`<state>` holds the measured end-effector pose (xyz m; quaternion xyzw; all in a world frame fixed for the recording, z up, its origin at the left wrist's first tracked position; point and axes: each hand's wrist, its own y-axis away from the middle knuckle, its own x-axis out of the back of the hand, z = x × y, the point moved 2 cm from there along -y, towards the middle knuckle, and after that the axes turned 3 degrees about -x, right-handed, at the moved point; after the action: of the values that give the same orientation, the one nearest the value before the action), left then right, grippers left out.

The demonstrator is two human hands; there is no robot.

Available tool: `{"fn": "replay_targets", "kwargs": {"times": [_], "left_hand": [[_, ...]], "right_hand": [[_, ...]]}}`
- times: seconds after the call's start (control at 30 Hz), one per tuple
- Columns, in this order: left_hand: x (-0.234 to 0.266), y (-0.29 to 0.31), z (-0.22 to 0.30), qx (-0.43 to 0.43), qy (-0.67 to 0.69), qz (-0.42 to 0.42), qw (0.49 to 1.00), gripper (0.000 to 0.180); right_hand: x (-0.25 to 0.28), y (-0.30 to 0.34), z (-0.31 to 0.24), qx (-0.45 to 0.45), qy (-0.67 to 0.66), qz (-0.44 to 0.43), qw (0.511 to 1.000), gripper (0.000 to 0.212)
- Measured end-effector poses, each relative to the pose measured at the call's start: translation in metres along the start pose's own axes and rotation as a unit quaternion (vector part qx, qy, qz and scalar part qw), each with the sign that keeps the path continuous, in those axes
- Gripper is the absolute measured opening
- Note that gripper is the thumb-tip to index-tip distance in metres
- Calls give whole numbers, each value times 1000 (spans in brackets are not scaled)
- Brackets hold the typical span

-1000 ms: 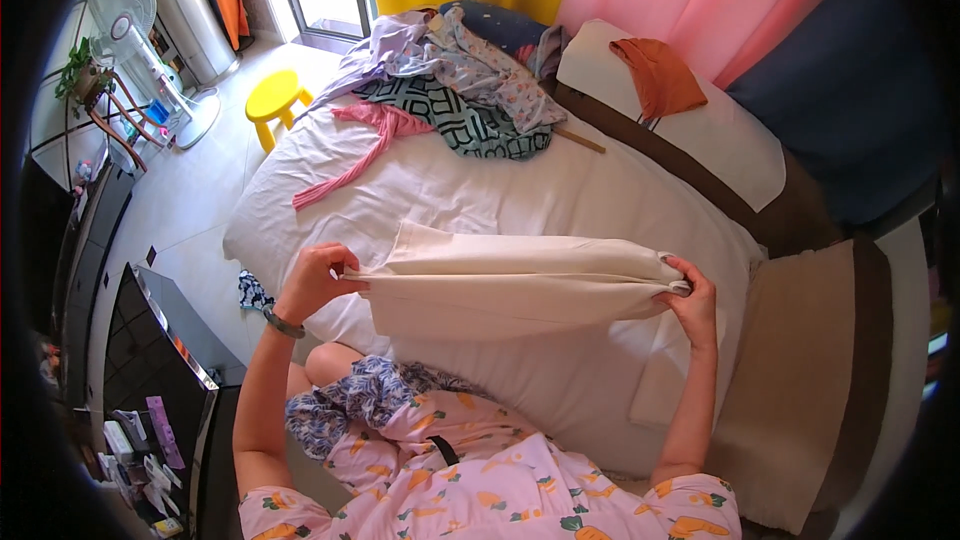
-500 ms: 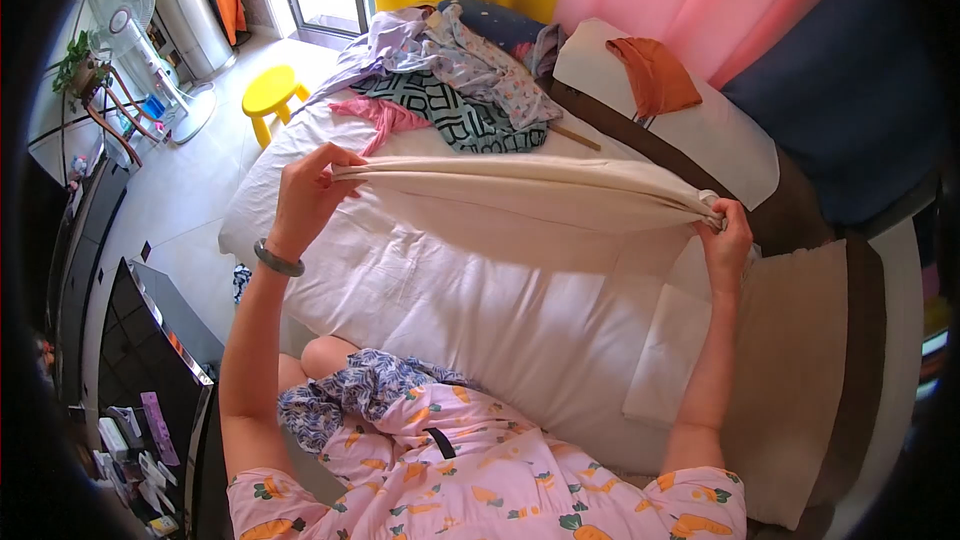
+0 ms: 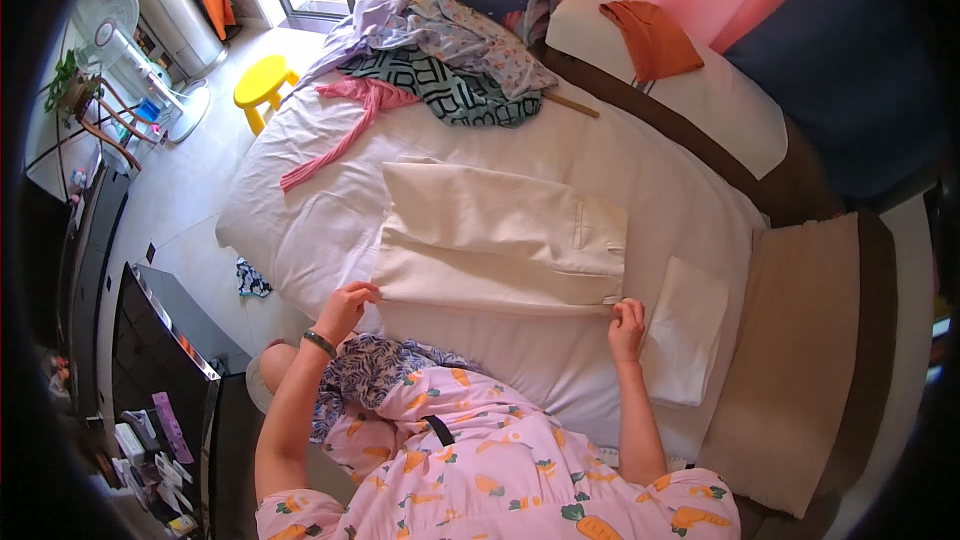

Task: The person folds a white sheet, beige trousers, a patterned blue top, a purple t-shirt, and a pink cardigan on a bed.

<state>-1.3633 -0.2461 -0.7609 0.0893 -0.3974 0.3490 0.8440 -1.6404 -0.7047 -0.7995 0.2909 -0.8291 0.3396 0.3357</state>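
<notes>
- Across the middle of the white bed (image 3: 470,345) there's a cream garment (image 3: 490,235) laid out pretty flat, kind of a long rectangle, a bit wider from top to bottom at its left end.
- Looks like plain fabric, no print. Few soft creases run along its length, plus a slit that seems to be a pocket (image 3: 578,225) near the right end.
- Far left corner doesn't line up perfectly, a bit of a second layer pokes out there.
- Position-wise, the garment is on the far side of both hands, stretching between them, with its near edge just about level with the fingertips.
- Left hand (image 3: 347,308) is at the near left corner, fingers and thumb brought together on the edge, so basically a narrow pinch on the cloth. Dark bangle (image 3: 320,343) on that wrist.
- Right hand (image 3: 627,330) is at the near right corner, fingers curled in and nearly closed on the fabric there. Exact thumb placement is hard to make out, tbh.
- Just beside that right hand, further right, a folded white cloth (image 3: 688,330) lies on the bed, not touching the garment.
</notes>
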Motion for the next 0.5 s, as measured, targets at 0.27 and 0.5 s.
{"fn": "replay_targets", "kwargs": {"times": [0.27, 0.5], "left_hand": [[-45, -46, 71, -81, -121, 75, 986, 21], [-54, -22, 36, 16, -115, -113, 987, 20]], "right_hand": [[-14, -31, -7, -150, -60, 30, 986, 25], [-25, -46, 30, -193, -13, -48, 980, 36]]}}
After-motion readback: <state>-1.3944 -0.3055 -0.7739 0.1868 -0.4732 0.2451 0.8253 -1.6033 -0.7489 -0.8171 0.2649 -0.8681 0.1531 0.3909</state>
